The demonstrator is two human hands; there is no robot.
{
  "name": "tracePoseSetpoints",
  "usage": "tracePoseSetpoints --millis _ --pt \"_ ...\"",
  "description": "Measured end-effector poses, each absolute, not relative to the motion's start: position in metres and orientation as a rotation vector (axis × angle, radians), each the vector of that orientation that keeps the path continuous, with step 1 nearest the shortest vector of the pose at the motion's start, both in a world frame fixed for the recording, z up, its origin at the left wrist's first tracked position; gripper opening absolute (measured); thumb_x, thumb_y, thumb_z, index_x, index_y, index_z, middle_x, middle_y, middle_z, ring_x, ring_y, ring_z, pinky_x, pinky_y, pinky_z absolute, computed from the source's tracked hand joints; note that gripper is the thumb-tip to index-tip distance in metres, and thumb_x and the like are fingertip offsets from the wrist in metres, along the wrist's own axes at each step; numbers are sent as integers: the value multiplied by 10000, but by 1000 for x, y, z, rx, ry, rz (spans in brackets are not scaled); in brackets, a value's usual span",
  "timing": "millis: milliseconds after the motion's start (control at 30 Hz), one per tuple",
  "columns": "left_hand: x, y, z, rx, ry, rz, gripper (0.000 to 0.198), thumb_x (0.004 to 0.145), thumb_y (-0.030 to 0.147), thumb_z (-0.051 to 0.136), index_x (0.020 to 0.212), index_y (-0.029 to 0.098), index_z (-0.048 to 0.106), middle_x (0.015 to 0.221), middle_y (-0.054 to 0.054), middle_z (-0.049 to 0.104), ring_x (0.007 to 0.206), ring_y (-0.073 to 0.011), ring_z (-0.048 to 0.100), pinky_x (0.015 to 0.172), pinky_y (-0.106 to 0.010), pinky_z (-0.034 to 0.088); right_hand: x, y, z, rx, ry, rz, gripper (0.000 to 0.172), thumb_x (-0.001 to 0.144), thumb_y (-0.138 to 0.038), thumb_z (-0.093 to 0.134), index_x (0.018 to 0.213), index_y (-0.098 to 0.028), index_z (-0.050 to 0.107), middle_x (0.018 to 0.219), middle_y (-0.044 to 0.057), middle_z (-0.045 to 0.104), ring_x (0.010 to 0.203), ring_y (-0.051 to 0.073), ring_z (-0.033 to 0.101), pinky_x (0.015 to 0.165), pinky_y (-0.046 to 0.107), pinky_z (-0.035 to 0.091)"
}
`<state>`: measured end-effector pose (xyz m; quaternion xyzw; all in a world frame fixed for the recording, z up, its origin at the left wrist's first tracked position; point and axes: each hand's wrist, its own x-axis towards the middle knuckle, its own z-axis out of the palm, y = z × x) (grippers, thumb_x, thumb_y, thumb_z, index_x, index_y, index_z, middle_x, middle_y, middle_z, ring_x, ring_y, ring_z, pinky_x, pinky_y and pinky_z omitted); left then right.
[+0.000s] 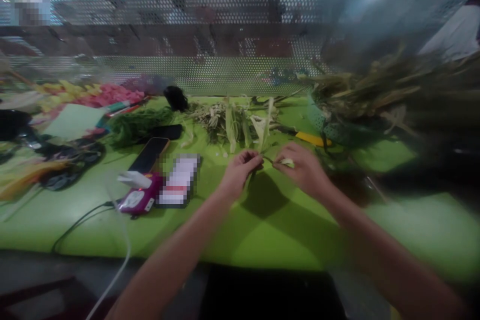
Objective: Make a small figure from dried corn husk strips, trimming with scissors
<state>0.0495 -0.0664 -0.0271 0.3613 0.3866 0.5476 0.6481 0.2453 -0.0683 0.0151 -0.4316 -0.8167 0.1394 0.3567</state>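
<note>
Low over the green table (pixel 225 235), my left hand (pixel 240 171) pinches the lower end of a pale, dried corn husk (pixel 265 127) that stands up from its fingertips. My right hand (pixel 302 167) is a little to the right, fingers closed on a thin dark end that runs across from the left hand. Whether that end belongs to the same husk is hard to make out. Behind the hands lies a heap of husk pieces (pixel 212 115), with a broader pale green husk (pixel 231 127) at its front. A yellow-handled tool (pixel 313 138) rests beyond my right hand.
A green basket (pixel 318 115) piled with dry husks stands at right. Left lie a blurred-screen phone (pixel 180 180), a dark phone (pixel 152 154), a purple device (pixel 140 197) with cables, green fibres (pixel 137 125) and pink pieces (pixel 118 95). Perforated metal mesh (pixel 225 70) rises behind.
</note>
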Motion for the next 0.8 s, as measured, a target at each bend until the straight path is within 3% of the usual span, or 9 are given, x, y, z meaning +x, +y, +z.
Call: tracePoseSetpoints --millis 100,233,333,433,567,667,800 --pt "50 -66 -25 1006 1019 1218 209 724 277 787 839 161 656 781 -3 651 700 -98 585 742 -269 484 257 -60 14 -1184 -2149 433 112 842 -323 704 919 -243 719 1037 61 681 949 242 647 817 381 488" --pt "52 -65 -25 1258 1253 1193 173 747 269 751 857 168 665 813 -22 674 732 -126 596 752 -297 476 264 -55 20 -1224 -2041 425 429 765 -413 773 1158 -272 677 1267 87 636 1168 302 594 947 452 470" --pt "53 -65 -27 1350 1323 1170 158 766 267 725 877 167 674 830 -39 690 738 -141 606 738 -306 477 263 -60 32 -1235 -1847 352 367 805 -439 726 1134 -280 689 1296 89 623 1176 301 585 964 476 460" --pt "54 -65 -30 1408 1371 1172 152 779 280 709 870 164 674 824 -45 697 723 -146 606 711 -302 471 262 -65 41 -1190 -1648 268 335 845 -440 680 1137 -275 677 1245 84 639 1121 279 599 920 451 477" --pt "57 -66 -29 1459 1390 1171 126 785 272 700 860 173 686 825 -46 705 731 -157 613 708 -304 465 258 -66 36 -1234 -1715 156 224 843 -430 691 960 -241 714 1034 59 716 1035 274 607 948 469 417" --pt "59 -70 -27 1481 1368 1168 97 788 247 697 867 191 712 859 -50 719 762 -166 625 744 -314 464 252 -64 25 -1276 -1852 196 188 856 -415 683 869 -234 730 882 53 735 913 259 616 852 425 414" --pt "58 -73 -27 1493 1269 1225 60 786 241 709 833 206 721 809 -32 702 721 -157 591 691 -282 422 245 -68 19 -1228 -1950 162 84 876 -302 665 848 -263 734 846 29 753 854 247 614 820 407 375"
